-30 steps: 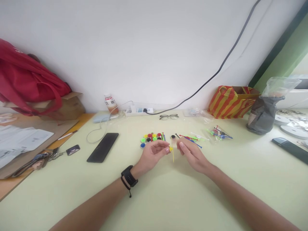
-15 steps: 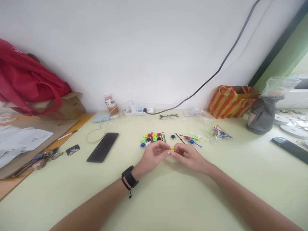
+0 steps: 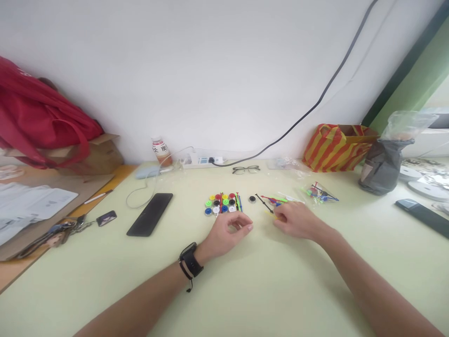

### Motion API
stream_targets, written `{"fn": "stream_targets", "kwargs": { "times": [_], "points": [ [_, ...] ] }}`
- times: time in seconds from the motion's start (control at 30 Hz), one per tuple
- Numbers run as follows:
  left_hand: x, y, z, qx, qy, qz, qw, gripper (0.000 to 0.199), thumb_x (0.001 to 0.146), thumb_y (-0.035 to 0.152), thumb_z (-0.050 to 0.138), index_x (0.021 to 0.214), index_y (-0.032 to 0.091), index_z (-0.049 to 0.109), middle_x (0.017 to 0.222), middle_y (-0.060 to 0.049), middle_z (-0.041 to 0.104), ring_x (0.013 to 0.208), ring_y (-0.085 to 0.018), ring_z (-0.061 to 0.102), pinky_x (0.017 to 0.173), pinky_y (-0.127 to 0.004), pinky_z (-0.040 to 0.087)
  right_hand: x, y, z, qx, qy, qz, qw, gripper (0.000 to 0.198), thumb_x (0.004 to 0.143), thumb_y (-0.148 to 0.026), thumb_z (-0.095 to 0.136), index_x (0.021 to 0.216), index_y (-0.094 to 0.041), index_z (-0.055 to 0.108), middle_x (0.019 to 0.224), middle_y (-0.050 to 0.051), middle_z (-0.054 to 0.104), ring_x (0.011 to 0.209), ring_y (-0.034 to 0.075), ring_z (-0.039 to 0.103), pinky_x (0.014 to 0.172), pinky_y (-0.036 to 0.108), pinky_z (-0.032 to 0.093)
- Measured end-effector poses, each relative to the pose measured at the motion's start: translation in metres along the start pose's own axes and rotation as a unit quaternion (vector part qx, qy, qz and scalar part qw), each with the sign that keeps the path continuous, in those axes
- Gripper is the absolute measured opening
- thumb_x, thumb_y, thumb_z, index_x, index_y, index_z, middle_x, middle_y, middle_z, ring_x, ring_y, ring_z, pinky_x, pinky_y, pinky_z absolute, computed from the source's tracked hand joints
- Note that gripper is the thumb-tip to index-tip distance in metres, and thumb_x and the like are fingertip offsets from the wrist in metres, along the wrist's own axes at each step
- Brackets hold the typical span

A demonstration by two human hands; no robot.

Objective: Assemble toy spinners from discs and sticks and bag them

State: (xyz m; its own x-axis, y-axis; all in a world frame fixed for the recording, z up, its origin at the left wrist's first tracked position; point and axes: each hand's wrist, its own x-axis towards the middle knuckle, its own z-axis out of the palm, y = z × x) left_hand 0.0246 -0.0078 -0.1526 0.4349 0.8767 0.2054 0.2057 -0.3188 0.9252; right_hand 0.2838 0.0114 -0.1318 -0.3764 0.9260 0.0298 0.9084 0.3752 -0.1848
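Note:
My right hand (image 3: 298,220) is closed on a thin yellow arrow-shaped plastic piece (image 3: 269,214), mostly hidden behind the fingers. It is low over the table, beside a black arrow (image 3: 264,202) and a red arrow (image 3: 270,199). Curved and holding nothing, my left hand (image 3: 228,234) has a small gap between thumb and forefinger. Just beyond it lie rows of small round discs in several colours (image 3: 216,203), with a red arrow (image 3: 220,202) and other thin arrows (image 3: 239,202) at their right. A lone black disc (image 3: 252,199) sits between the two groups.
A clear bag of coloured arrows (image 3: 320,193) lies at the right. Farther back are eyeglasses (image 3: 246,170), a power strip (image 3: 201,162), a bottle (image 3: 162,152) and a striped bag (image 3: 338,149). A black phone (image 3: 150,214) lies at left; a dark bag (image 3: 380,166) stands right.
My hands have come apart. The right hand carried the yellow arrow away to the right, toward the other arrows. My left hand let go of it and stayed nearly in place.

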Motion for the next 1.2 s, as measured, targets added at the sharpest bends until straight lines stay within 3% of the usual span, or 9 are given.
{"fn": "stream_targets", "kwargs": {
  "times": [0.2,0.33,0.47,0.67,0.87,1.2],
  "points": [
    [0.000,0.003,0.000,0.010,0.003,-0.013,1.000,0.020,0.091,0.036,0.072,0.091,0.017,0.074,0.087,-0.006,0.077,0.076,-0.016,0.068,0.068,-0.026,0.052,0.004,0.027,0.000,-0.073,0.063,0.093,0.991,0.019,0.081,-0.026,0.062,0.069,-0.022,0.047,0.063,0.001,0.058,0.056,0.017,0.046,0.057,0.031,0.020],
    [-0.001,0.005,0.000,0.013,0.000,-0.003,1.000,0.021,0.091,0.038,0.072,0.088,0.017,0.075,0.085,-0.006,0.076,0.073,-0.016,0.067,0.066,-0.026,0.052,0.006,0.021,0.005,-0.017,0.120,0.028,0.992,0.004,0.085,-0.022,0.059,0.082,-0.023,0.057,0.077,0.002,0.067,0.064,0.018,0.057,0.059,0.030,0.027],
    [-0.002,0.006,0.001,0.024,-0.004,0.004,1.000,0.019,0.092,0.035,0.071,0.088,0.017,0.075,0.087,-0.006,0.077,0.075,-0.016,0.067,0.067,-0.025,0.051,0.008,0.006,0.017,0.007,0.109,-0.041,0.993,0.011,0.094,-0.023,0.054,0.091,-0.024,0.064,0.086,0.003,0.072,0.075,0.019,0.063,0.062,0.030,0.032],
    [-0.003,0.006,0.001,0.030,-0.016,0.001,0.999,0.017,0.093,0.033,0.069,0.088,0.017,0.074,0.088,-0.006,0.076,0.077,-0.016,0.067,0.068,-0.026,0.051,0.012,0.005,0.031,-0.027,0.135,0.003,0.990,0.015,0.098,-0.023,0.052,0.108,-0.023,0.063,0.095,0.004,0.075,0.077,0.021,0.065,0.061,0.032,0.032],
    [-0.003,0.005,0.002,0.035,-0.019,0.010,0.999,0.017,0.093,0.032,0.068,0.089,0.017,0.074,0.086,-0.005,0.075,0.077,-0.016,0.067,0.068,-0.026,0.051,0.015,0.007,0.035,-0.048,0.156,-0.041,0.986,0.018,0.103,-0.025,0.049,0.109,-0.023,0.066,0.104,0.008,0.071,0.093,0.024,0.064,0.071,0.035,0.041],
    [-0.003,0.007,0.002,0.031,-0.013,0.012,0.999,0.018,0.092,0.033,0.069,0.085,0.018,0.074,0.084,-0.005,0.075,0.074,-0.016,0.067,0.066,-0.026,0.051,0.017,0.002,0.042,0.001,0.187,-0.048,0.981,0.017,0.099,-0.015,0.045,0.093,-0.022,0.059,0.092,0.008,0.070,0.089,0.026,0.062,0.078,0.037,0.043]
  ]
}}
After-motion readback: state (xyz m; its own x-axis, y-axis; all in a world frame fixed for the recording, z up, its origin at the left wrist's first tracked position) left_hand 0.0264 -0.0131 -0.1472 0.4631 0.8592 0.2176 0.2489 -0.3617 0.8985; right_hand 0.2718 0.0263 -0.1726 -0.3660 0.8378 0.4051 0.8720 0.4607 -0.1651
